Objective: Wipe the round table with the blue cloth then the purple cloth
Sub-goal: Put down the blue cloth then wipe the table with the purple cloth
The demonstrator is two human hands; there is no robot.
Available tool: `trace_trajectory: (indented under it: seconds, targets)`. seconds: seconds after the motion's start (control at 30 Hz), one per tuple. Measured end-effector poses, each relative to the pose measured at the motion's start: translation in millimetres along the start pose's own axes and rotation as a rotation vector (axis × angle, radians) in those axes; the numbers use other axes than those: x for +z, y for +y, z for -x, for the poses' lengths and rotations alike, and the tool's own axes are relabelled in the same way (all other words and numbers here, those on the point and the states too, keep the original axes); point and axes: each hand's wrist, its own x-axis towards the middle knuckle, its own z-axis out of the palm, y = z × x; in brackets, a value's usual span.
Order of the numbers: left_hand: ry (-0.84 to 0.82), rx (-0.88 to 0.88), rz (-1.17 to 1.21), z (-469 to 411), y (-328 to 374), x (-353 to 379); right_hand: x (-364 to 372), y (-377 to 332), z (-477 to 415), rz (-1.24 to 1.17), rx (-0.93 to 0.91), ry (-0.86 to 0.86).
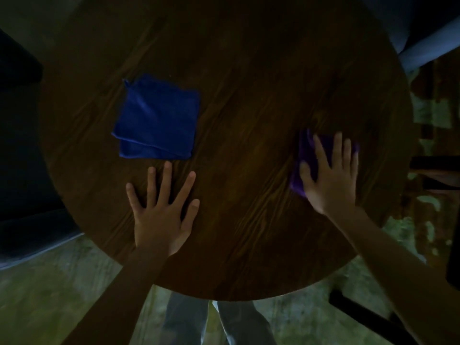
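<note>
The round brown wooden table [249,95] fills most of the dim view. A folded blue cloth [156,118] lies flat on its left half, with no hand on it. Just below that cloth, my left hand [163,207] rests palm down on the bare wood with fingers spread, holding nothing. Near the table's right edge, my right hand [331,175] presses flat on the purple cloth [307,158]. Most of that cloth is hidden under the palm and fingers; only its left side and top right corner show.
A dark chair frame [361,312] stands at the lower right beside the table. Dark furniture [20,150] lines the left side and a pale object [423,46] sits at the top right. My legs [219,322] show below the table's near edge on a mottled floor.
</note>
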Motion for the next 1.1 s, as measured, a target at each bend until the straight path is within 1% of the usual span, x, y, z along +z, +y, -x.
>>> trace_trajectory:
  seconds: [0.03,0.07,0.1,0.13,0.17,0.23,0.3,0.33,0.37,0.4,0.43,0.47,0.5,0.53,0.6,0.63,0.67,0.7,0.73,0.77,0.87,0.9,0.93,0.97,1.0,1.03,1.1]
  targets:
    - [0.005,0.004,0.002,-0.1,-2.2,0.7,-3.3,-20.3,-29.3,-0.013,0.067,0.012]
    - [0.012,0.005,0.006,0.1,-3.9,1.6,-6.3,-44.3,-51.9,-0.016,0.087,0.018]
    - [0.023,0.003,0.017,0.5,-5.1,2.4,-7.1,-68.6,-63.5,-0.005,0.052,0.032]
    - [0.037,0.000,0.035,0.9,-5.5,3.2,-5.7,-89.3,-63.0,0.016,-0.037,0.052]
    - [0.050,-0.003,0.059,0.8,-6.0,3.1,-1.7,-105.6,-50.1,0.036,-0.175,0.064]
    - [0.071,-0.041,0.111,1.5,-10.1,1.9,9.0,-119.5,6.9,0.047,-0.569,0.002]
    - [0.084,-0.118,0.116,2.6,-20.6,-0.3,19.6,-113.0,76.6,0.072,-0.959,-0.156]
    - [0.084,-0.140,0.094,2.8,-26.5,-0.8,22.6,-104.4,97.2,0.113,-1.139,-0.219]
    - [0.078,-0.141,0.071,2.9,-31.3,-0.8,22.7,-93.9,98.7,0.146,-1.298,-0.253]
    - [0.068,-0.133,0.055,2.9,-34.5,-0.2,18.8,-84.4,81.9,0.171,-1.402,-0.273]
    - [0.063,-0.127,0.047,2.4,-35.7,0.5,13.7,-77.3,53.0,0.196,-1.427,-0.244]
    - [0.063,-0.128,0.042,1.9,-35.5,0.9,6.6,-72.4,17.4,0.211,-1.369,-0.176]
    - [0.064,-0.133,0.040,1.3,-34.3,0.9,-1.5,-66.8,-21.5,0.206,-1.218,-0.084]
    - [0.064,-0.135,0.037,1.2,-32.6,0.8,-10.3,-60.2,-59.3,0.192,-1.004,-0.021]
    - [0.067,-0.135,0.033,2.1,-31.0,1.6,-19.8,-50.0,-113.3,0.105,-0.495,0.036]
    - [0.071,-0.140,0.031,2.7,-31.4,2.1,-20.1,-52.8,-120.6,0.055,-0.295,0.034]
    - [0.071,-0.144,0.026,2.5,-32.1,2.3,-15.4,-60.8,-115.6,0.031,-0.200,0.034]
    - [0.066,-0.143,0.022,2.2,-32.7,2.5,-10.4,-69.5,-100.8,0.041,-0.207,0.062]
    - [0.063,-0.142,0.021,1.8,-33.2,2.9,-5.3,-75.7,-77.6,0.057,-0.304,0.080]
    - [0.063,-0.143,0.021,1.9,-34.2,2.9,-0.6,-79.0,-47.4,0.059,-0.462,0.069]
    - [0.070,-0.143,0.026,3.0,-34.2,4.0,15.9,-59.5,59.0,0.081,-0.995,-0.106]
    - [0.073,-0.145,0.029,3.0,-33.2,3.8,15.6,-43.9,75.0,0.125,-1.158,-0.153]
    - [0.076,-0.145,0.030,2.8,-31.9,3.2,13.4,-25.0,73.1,0.158,-1.276,-0.176]
    - [0.079,-0.140,0.033,2.5,-30.7,2.8,11.3,-7.4,59.5,0.176,-1.298,-0.156]
    - [0.081,-0.137,0.036,2.2,-29.8,2.3,11.0,8.6,40.3,0.157,-1.213,-0.113]
    - [0.082,-0.137,0.038,2.2,-29.9,1.4,10.6,22.1,18.3,0.110,-1.028,-0.052]
    - [0.075,-0.135,0.045,2.0,-30.4,0.4,-0.8,35.1,-19.8,0.025,-0.497,0.020]
